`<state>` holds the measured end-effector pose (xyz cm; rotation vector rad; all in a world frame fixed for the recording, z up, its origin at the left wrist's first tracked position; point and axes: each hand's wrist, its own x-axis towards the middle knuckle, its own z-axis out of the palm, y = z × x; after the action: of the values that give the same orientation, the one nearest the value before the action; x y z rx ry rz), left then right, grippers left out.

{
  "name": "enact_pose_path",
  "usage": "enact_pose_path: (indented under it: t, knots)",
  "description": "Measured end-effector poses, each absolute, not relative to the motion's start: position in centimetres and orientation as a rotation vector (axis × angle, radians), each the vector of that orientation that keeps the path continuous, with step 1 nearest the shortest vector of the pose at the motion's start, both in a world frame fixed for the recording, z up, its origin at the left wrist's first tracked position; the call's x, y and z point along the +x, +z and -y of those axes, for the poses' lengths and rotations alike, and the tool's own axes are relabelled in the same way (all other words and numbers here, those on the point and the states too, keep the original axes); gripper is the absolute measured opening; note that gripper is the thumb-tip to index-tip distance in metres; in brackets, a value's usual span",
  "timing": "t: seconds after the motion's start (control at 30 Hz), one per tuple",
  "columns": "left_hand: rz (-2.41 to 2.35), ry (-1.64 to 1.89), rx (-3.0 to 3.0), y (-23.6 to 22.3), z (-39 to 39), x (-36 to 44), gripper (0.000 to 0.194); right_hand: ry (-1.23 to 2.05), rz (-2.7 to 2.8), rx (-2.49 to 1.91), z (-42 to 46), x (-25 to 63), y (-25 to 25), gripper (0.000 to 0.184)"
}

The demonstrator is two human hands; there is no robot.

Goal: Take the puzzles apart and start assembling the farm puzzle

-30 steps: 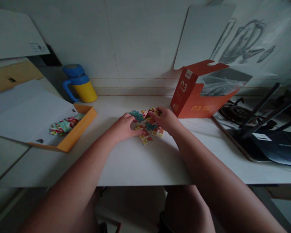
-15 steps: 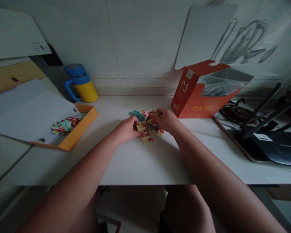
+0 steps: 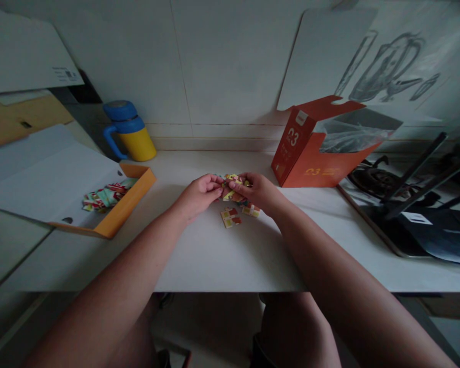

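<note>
A squat yellow flask with a blue lid and blue looped handle [image 3: 138, 140] stands on the smooth white tabletop [image 3: 222, 263], near the pale tiled wall [image 3: 222, 71]. Toward the right sits an orange-red cardboard carton marked "03" [image 3: 310, 168], its top open on crumpled clear plastic [image 3: 352, 137]. Behind it, a grey drawing of a jug [image 3: 387, 66] shows on a pale surface. Farther right lies a flat black device with rod-like antennas [image 3: 440, 237], bearing a white label [image 3: 417, 218].
</note>
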<state>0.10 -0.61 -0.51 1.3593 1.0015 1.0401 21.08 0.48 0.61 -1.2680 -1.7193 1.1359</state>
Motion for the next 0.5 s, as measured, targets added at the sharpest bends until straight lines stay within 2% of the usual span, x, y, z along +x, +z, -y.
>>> enact_pose_path:
  t: [0.17,0.33,0.5]
  knots:
    - [-0.962,1.029,1.412,-0.6,0.7,0.5,0.032,1.247,1.728,-1.206,-0.4,21.1,0.6,0.064]
    - [-1.307,0.82,2.106,-0.4,1.5,-0.4,0.022,1.031,1.635,-1.323,-1.3,21.7,0.6,0.062]
    - [-1.262,0.478,2.367,0.2,2.8,-1.0,0.061,0.95,1.57,-1.375,-2.0,22.4,0.5,0.057]
